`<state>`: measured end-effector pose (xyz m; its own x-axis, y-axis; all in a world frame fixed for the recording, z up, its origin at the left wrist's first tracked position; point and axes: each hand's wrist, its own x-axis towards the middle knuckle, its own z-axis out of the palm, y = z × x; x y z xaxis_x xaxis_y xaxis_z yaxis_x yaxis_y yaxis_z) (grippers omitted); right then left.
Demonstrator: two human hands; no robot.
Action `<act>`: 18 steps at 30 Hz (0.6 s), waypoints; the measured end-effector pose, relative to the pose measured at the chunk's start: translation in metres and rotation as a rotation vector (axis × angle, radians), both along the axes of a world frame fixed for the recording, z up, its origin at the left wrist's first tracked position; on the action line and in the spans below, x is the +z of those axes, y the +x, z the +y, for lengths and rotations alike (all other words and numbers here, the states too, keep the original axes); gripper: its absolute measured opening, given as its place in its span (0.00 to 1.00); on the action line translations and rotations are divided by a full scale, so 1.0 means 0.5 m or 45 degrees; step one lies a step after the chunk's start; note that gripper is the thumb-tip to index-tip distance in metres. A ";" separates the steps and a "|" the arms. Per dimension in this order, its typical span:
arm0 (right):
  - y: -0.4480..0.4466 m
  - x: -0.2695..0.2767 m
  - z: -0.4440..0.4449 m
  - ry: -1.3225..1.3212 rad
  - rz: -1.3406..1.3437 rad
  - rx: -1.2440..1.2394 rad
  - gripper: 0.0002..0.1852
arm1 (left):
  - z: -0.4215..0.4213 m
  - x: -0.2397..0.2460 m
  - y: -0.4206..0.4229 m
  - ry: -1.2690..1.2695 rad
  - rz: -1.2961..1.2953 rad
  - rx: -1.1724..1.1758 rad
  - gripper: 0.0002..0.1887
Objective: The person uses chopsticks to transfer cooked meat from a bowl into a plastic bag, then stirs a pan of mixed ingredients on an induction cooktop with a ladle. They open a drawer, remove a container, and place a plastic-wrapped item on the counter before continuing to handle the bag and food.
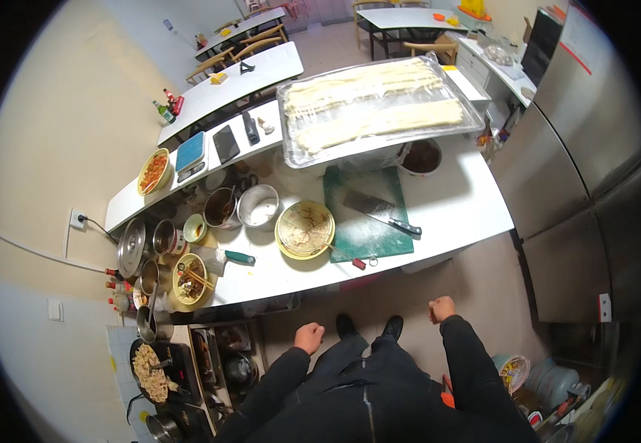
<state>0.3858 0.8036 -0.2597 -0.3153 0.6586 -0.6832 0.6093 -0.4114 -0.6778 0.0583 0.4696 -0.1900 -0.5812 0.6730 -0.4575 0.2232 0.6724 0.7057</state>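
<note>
My left hand [309, 338], its fingers curled, hangs over the floor short of the white counter [276, 279]. To the right, my right hand [442, 309] is also curled in the air; nothing shows in either. Nearest beyond them on the counter are a yellow bowl [304, 228] covered by a strainer with a red handle [358, 264], and a green cutting board [370, 243]. A cleaver [367, 203] and a black-handled knife [406, 226] lie on the board. A metal tray [376, 108] of plastic-covered dough strips stands on the raised shelf.
Left on the counter are a bowl with chopsticks [190, 279], a green-handled scraper [237, 257] and metal pots [221, 207]. A pan of food [154, 372] sits at lower left. A steel refrigerator [564, 221] stands right, a gas cylinder [553, 384] at lower right.
</note>
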 end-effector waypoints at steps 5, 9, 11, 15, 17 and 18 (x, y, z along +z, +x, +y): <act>0.117 -0.025 -0.069 0.538 -0.666 1.246 0.05 | 0.074 -0.027 -0.025 0.035 0.216 -0.176 0.21; 0.207 -0.040 -0.143 0.142 -1.113 0.666 0.13 | 0.076 -0.044 -0.055 0.069 0.402 -0.239 0.14; 0.228 -0.007 -0.167 0.505 -1.220 1.258 0.12 | 0.054 -0.050 -0.070 0.114 0.510 -0.245 0.10; 0.173 0.072 -0.175 -0.143 -0.739 -0.026 0.22 | -0.002 -0.053 -0.100 -0.058 0.404 -0.209 0.06; 0.128 0.097 -0.164 -0.299 -0.505 -0.175 0.26 | -0.019 -0.046 -0.113 -0.070 0.343 -0.190 0.05; 0.104 0.102 -0.157 -0.340 -0.428 -0.175 0.26 | -0.023 -0.041 -0.116 -0.087 0.331 -0.185 0.03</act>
